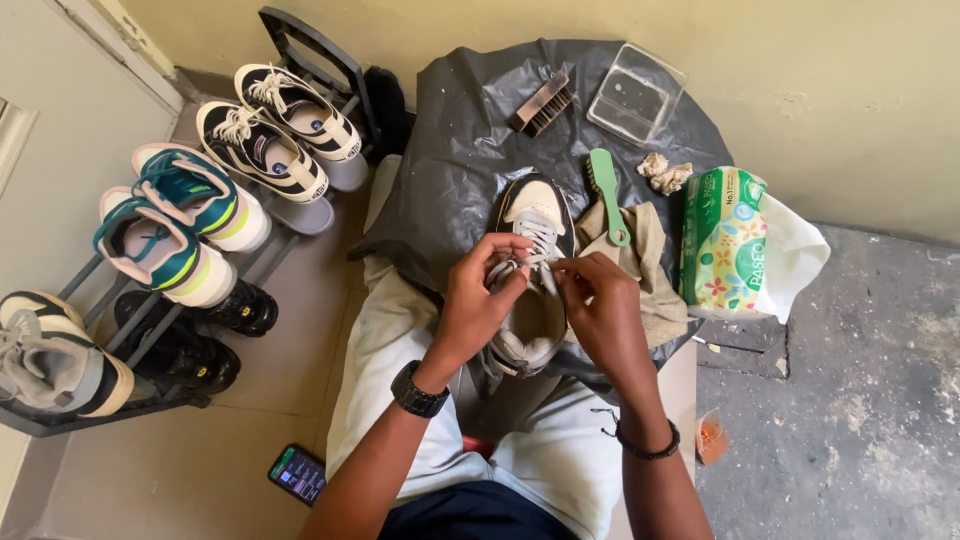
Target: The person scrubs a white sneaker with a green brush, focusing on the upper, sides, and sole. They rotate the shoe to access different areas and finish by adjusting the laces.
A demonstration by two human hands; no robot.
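Both forearms reach forward from the bottom of the view and converge, bare to the elbow. The left hand (480,290) is curled, palm turned inward, fingers bent and bunched at the tips in a pinch. The right hand (600,300) sits just beside it, knuckles up, thumb and forefinger pressed together. The fingertips of both hands nearly meet. A dark watch rings the left wrist, a thin dark band the right.

home entryway corner, shoe rack (150,330) of sneakers, tiled floor (200,470), plain painted wall (800,60)
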